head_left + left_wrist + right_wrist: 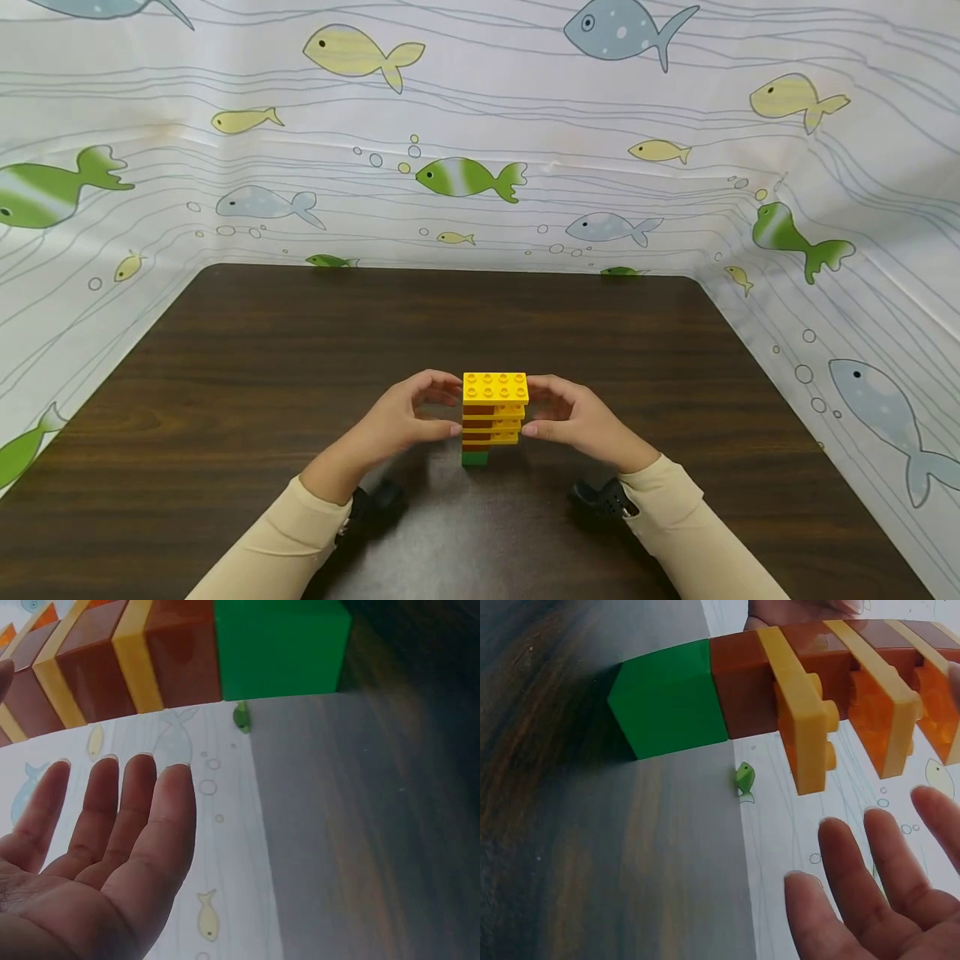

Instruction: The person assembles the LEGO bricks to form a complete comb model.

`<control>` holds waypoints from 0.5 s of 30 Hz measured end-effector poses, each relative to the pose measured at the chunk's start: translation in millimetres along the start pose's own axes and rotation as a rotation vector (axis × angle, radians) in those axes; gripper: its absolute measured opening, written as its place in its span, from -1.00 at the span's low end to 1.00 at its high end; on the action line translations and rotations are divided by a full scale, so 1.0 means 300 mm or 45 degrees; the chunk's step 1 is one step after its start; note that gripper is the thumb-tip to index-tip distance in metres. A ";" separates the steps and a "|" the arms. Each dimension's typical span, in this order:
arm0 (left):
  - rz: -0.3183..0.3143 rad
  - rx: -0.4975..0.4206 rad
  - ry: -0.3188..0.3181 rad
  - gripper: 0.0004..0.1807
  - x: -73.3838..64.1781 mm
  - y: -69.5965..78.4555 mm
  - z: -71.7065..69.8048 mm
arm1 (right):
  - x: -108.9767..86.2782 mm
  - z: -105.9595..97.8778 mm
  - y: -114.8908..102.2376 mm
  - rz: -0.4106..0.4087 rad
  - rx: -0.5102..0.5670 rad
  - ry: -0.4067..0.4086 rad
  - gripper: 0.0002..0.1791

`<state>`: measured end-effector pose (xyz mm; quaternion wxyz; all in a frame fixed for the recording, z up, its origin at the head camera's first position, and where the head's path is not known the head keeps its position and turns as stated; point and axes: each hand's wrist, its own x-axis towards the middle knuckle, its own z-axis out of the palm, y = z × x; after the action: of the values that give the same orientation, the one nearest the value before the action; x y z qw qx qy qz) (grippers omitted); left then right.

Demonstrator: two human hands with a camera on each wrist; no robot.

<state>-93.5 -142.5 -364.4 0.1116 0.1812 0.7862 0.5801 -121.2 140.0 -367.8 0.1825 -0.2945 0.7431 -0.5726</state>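
Observation:
A toy brick tower stands upright on the table, with a green brick at its foot. Above that, brown bricks alternate with thin yellow bricks, which jut out to the right like shelves. A wide yellow studded brick tops the stack. My left hand is beside its left face, fingers loosely extended and apart. On the other side is my right hand, its fingers also spread. Both thumb tips lie close to the tower's sides; whether they touch it I cannot tell.
The dark wood-grain table spreads around the tower. A white sheet printed with fish rises at the back and both sides. Black wrist devices sit under the cream sleeves.

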 end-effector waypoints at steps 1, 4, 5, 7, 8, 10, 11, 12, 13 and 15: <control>-0.008 0.002 -0.011 -0.44 0.000 -0.003 0.001 | 0.001 0.002 0.001 0.009 0.020 -0.021 -0.31; -0.027 0.018 -0.033 -0.42 0.000 -0.007 0.004 | 0.003 0.007 0.008 0.049 0.061 -0.066 -0.30; -0.033 0.020 -0.041 -0.41 0.000 -0.007 0.005 | 0.004 0.008 0.011 0.061 0.064 -0.073 -0.31; -0.042 0.023 -0.045 -0.41 0.000 -0.007 0.007 | 0.007 0.012 0.015 0.076 0.057 -0.081 -0.32; -0.043 0.028 -0.047 -0.41 0.000 -0.007 0.008 | 0.008 0.015 0.016 0.082 0.046 -0.080 -0.33; -0.048 0.028 -0.050 -0.42 0.001 -0.007 0.011 | 0.011 0.020 0.016 0.089 0.025 -0.078 -0.34; -0.051 0.027 -0.052 -0.42 0.002 -0.007 0.012 | 0.012 0.022 0.017 0.091 0.010 -0.076 -0.35; -0.049 0.026 -0.054 -0.43 0.003 -0.008 0.013 | 0.013 0.024 0.016 0.092 -0.006 -0.074 -0.35; -0.052 0.027 -0.057 -0.43 0.004 -0.008 0.015 | 0.014 0.026 0.016 0.091 -0.013 -0.076 -0.35; -0.052 0.028 -0.065 -0.45 0.006 -0.010 0.017 | 0.016 0.030 0.017 0.087 -0.029 -0.079 -0.35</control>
<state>-93.6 -138.1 -368.7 0.1413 0.1812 0.7930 0.5642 -120.6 131.3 -374.9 0.2215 -0.2884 0.7531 -0.5482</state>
